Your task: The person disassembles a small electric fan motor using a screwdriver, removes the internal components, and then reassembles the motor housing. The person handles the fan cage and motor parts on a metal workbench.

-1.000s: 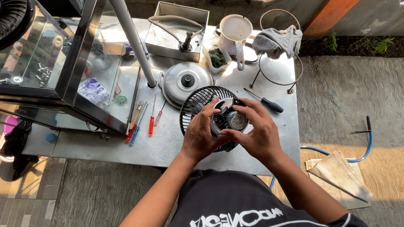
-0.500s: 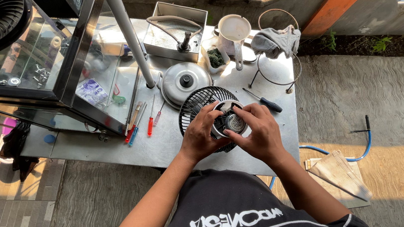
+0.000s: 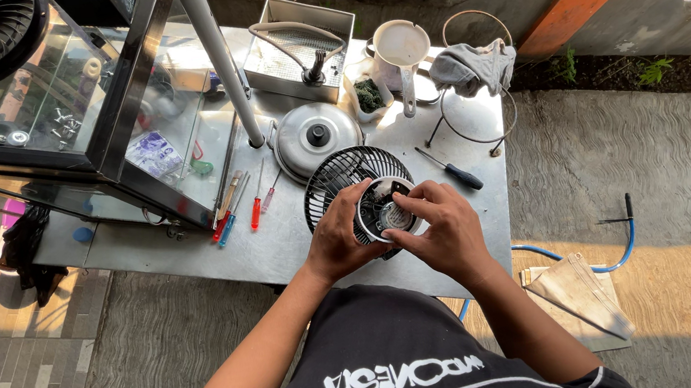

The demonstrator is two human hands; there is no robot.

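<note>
Head view: 2 hands, left hand and right hand, both grasping round white-rimmed fan hub over black grille.

We see a grey metal bench standing on concrete floor. Taking the round pot lid as our mark: red and blue screwdrivers lie left of it, a black fan grille just below, a black-handled screwdriver to its right, a metal tray above
</note>
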